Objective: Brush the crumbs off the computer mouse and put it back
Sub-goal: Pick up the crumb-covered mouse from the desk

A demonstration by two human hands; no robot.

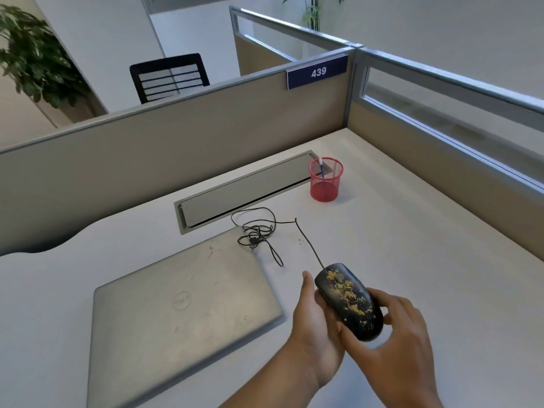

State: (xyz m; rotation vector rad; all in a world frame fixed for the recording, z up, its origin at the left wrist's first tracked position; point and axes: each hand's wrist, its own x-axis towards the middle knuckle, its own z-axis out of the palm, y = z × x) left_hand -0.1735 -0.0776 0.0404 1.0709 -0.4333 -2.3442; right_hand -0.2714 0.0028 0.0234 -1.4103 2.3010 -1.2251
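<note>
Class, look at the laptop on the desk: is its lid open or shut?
Shut. The laptop lies flat on the desk, logo facing up, no screen or keyboard showing.

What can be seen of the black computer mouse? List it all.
The black computer mouse is a glossy, rounded plastic shell with a scroll wheel near its front, strewn with yellow-orange crumbs across the top. It is lifted off the white desk, tilted, nose pointing away from the person. The left hand cradles it from below and the side; the right hand grips its rear. A thin black cable runs from its nose to a loose tangle beside the closed silver laptop.
</note>
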